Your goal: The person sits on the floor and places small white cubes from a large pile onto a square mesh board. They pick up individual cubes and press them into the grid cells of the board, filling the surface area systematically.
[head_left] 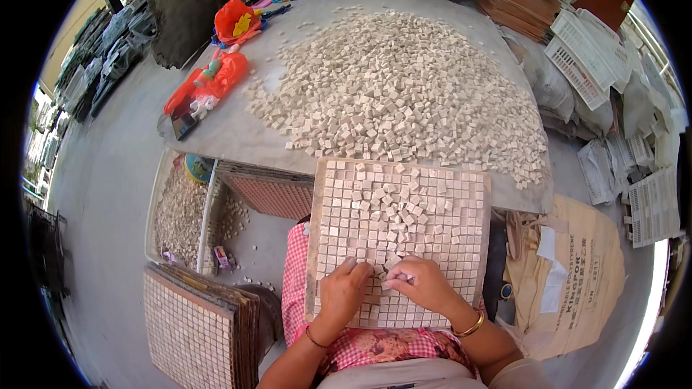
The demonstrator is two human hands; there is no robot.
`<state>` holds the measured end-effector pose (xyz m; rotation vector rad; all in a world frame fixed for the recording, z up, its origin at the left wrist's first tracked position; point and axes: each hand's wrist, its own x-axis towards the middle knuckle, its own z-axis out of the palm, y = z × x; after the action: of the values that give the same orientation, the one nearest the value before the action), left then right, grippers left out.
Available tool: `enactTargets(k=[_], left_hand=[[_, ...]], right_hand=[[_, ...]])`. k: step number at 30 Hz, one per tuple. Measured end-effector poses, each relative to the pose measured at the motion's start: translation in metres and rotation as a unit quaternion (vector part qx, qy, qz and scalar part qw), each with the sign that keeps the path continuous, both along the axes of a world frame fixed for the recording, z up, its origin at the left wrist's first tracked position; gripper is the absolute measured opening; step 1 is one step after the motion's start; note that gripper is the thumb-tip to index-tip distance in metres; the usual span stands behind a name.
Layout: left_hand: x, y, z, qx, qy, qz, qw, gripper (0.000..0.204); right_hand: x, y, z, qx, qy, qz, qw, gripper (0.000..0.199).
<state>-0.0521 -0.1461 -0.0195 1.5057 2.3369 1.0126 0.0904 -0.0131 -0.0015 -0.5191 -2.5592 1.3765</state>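
A square grid board (314, 245) rests across my lap, its cells mostly filled with small pale stone mosaic tiles (454, 274). A heap of loose tiles (393, 205) lies over its upper middle. My left hand (344, 295) is on the lower part of the grid, fingers curled down at the tiles; what they grip, if anything, is hidden. Close beside it, my right hand (422, 284) is closed in a pinch on a small pale tile at its fingertips. A few unfilled brownish cells show between and below the two hands.
Ahead, a grey table (223, 126) carries a large tile pile (404, 86), red plastic bags (234, 21) and a dark phone (184, 127). At left are a tile-filled white bin (152, 223) and stacked boards (189, 324). A paper sack (577, 274) and white crates (654, 205) lie right.
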Motion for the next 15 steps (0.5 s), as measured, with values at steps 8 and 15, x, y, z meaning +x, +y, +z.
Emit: enactTargets(k=[8, 15], left_hand=[[0.0, -0.003, -0.006, 0.022, -0.028, -0.003, 0.999, 0.01], [0.003, -0.008, -0.008, 0.054, -0.083, 0.017, 0.995, 0.008]], right_hand=[[-0.015, -0.034, 0.0, 0.234, -0.055, -0.087, 0.967, 0.02], [-0.01, -0.027, -0.012, 0.12, -0.031, -0.115, 0.986, 0.014]])
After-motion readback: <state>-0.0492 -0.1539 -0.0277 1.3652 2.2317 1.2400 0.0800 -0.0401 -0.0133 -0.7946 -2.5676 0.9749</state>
